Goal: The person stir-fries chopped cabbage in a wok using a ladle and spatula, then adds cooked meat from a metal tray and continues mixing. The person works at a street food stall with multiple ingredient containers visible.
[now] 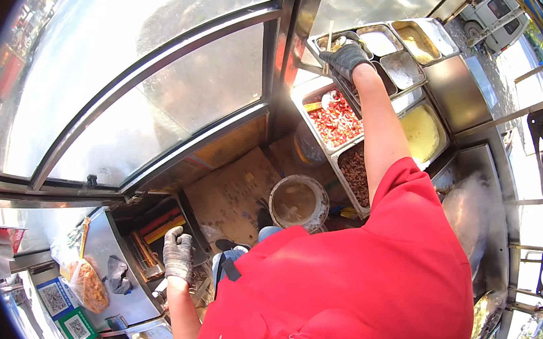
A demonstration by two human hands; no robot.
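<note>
My right hand (pixel 347 59), in a grey knit glove, reaches to a metal pan (pixel 315 44) at the top of the counter. Its fingers are closed around a pale stick-like handle (pixel 329 33) that rises from the pan; the lower end is hidden. Just below are a tray of chopped red food (pixel 337 122) with a spoon in it and a tray of dark minced food (pixel 354 171), partly behind my right arm. My left hand (pixel 178 254), also gloved, hangs at the left with its fingers curled and nothing visible in it.
A round bucket of cloudy liquid (pixel 298 202) stands low in front of me. To the right are a tray of yellow food (pixel 420 133) and a steaming pan (pixel 466 221). A plastic bag of food (pixel 90 286) lies on the left metal counter (pixel 131 311). Framed glass panels (pixel 207 75) enclose the front.
</note>
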